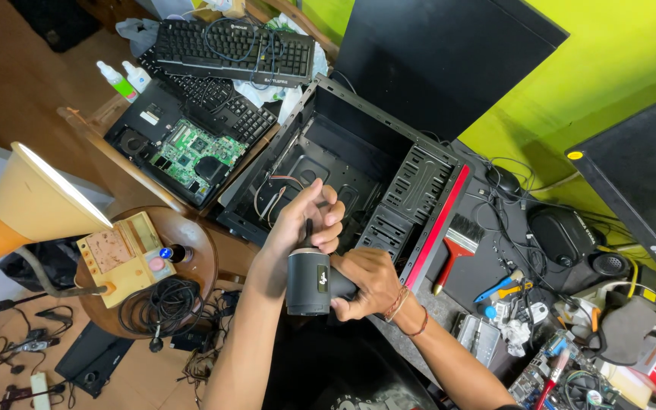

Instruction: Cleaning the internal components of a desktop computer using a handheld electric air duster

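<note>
My right hand (370, 282) grips the handle of a black cylindrical hand-held blower (307, 282). At the top of that tool, my left hand (305, 216) wraps around its thin nozzle. Both hands are over the near edge of an open black computer case (358, 163) lying on its side, empty inside apart from a few loose wires (273, 193). The case has a red strip (440, 224) along its front edge. A cord bracelet sits on my right wrist.
An opened laptop with green circuit board (191, 148) and keyboards (233, 47) lie at upper left. A lamp (28, 205), a round stool with cables (162, 304), a red-handled brush (457, 247), a mouse (504, 181), speakers, screwdrivers and monitors surround the case.
</note>
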